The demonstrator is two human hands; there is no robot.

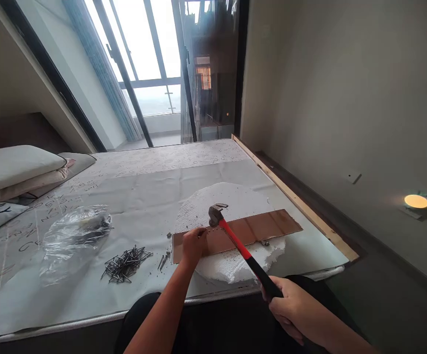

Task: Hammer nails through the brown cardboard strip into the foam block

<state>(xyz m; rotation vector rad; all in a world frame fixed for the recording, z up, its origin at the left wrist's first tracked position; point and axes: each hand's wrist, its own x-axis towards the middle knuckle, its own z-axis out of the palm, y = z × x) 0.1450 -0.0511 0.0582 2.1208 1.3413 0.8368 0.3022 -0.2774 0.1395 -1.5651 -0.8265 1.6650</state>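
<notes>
Bed spans left and centre under a pale printed sheet. A flat pillow lies at its left edge, with a dark headboard behind. A wood strip runs along the bed's right side. Far end: tall dark-framed window, bright daylight, blue curtain to the left. Right: plain grey wall, dark floor, and a round lamp, lit.

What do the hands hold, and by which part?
Right hand grips the hammer by its black handle end; left hand rests on the brown board.

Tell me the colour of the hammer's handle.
The handle is red, black at the held end; head view.
</notes>
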